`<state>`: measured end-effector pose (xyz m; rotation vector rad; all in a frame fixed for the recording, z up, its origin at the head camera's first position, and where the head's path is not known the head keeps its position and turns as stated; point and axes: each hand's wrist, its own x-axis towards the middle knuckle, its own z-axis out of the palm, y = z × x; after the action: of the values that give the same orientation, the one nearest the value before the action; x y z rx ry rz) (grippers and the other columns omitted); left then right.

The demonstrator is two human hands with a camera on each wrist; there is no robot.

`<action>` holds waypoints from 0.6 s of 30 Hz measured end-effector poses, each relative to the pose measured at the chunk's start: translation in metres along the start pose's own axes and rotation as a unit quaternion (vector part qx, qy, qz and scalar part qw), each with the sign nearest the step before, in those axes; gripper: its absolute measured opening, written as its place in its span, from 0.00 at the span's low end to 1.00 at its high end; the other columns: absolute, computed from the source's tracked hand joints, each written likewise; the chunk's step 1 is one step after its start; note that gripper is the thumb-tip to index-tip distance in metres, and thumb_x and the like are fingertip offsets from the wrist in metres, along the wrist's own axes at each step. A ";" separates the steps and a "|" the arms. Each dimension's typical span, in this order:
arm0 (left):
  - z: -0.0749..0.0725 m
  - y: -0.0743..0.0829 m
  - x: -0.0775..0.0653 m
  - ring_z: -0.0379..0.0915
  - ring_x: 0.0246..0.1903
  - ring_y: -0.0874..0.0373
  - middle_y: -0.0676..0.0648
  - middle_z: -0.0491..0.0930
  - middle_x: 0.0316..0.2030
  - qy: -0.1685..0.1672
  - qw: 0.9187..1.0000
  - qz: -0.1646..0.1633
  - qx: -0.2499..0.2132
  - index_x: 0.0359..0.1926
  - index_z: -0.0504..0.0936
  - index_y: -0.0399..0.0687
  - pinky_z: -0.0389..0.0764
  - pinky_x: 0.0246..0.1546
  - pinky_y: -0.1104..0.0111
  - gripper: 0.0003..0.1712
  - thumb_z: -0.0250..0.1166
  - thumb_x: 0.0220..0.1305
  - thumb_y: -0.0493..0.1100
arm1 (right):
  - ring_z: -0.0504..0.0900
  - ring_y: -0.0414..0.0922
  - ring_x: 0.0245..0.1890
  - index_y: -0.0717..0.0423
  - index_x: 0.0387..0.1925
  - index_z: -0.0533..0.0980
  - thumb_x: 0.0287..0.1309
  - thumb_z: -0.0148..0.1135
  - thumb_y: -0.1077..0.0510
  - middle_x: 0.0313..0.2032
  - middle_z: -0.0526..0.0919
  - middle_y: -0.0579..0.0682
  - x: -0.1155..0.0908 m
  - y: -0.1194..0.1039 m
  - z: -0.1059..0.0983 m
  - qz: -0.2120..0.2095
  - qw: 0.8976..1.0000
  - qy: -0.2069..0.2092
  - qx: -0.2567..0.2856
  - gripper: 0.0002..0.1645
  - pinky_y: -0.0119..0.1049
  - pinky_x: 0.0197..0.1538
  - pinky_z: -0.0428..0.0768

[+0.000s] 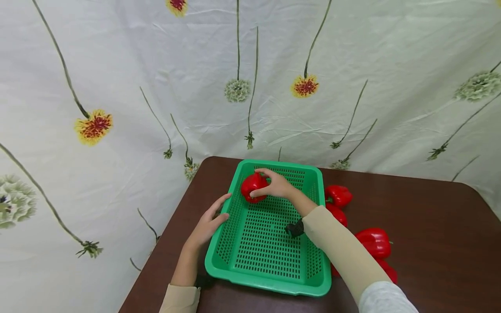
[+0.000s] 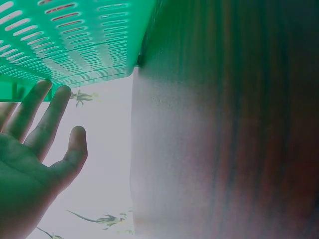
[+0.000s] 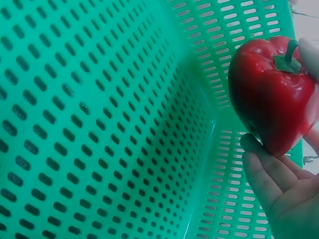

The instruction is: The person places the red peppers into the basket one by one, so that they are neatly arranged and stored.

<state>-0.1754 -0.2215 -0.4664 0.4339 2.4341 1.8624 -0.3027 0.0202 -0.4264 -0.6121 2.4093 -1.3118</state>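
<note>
A red bell pepper with a green stem is in the far left corner of a green slotted plastic basket. My right hand grips this pepper between thumb and fingers; in the right wrist view the pepper appears inside the basket, near its walls. At the basket's left rim, my left hand rests with its fingers extended. From the left wrist view, the left hand shows spread fingers beside the basket's slotted outer wall.
Several more red bell peppers lie on the dark brown table right of the basket, some partly hidden by the right sleeve. A black wrist camera hangs below the right forearm. Behind the table hangs a floral white cloth.
</note>
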 end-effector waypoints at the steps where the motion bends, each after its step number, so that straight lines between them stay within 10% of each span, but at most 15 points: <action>1: 0.000 0.000 0.000 0.44 0.72 0.40 0.44 0.50 0.74 0.000 1.000 0.001 0.000 0.75 0.57 0.54 0.60 0.60 0.40 0.31 0.52 0.74 0.42 | 0.69 0.55 0.60 0.48 0.71 0.63 0.51 0.74 0.47 0.64 0.68 0.57 0.000 0.000 0.000 0.002 1.000 0.000 -0.005 0.49 0.46 0.48 0.79; 18: -0.001 -0.002 0.001 0.43 0.72 0.42 0.44 0.50 0.74 -0.001 1.000 -0.002 -0.007 0.75 0.57 0.53 0.59 0.61 0.40 0.31 0.52 0.74 0.40 | 0.72 0.53 0.58 0.48 0.70 0.64 0.48 0.75 0.45 0.61 0.72 0.55 0.001 0.009 0.011 0.009 0.998 -0.015 -0.063 0.49 0.46 0.49 0.79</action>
<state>-0.1767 -0.2223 -0.4676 0.4301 2.4176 1.8758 -0.3001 0.0165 -0.4395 -0.6376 2.4822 -1.1419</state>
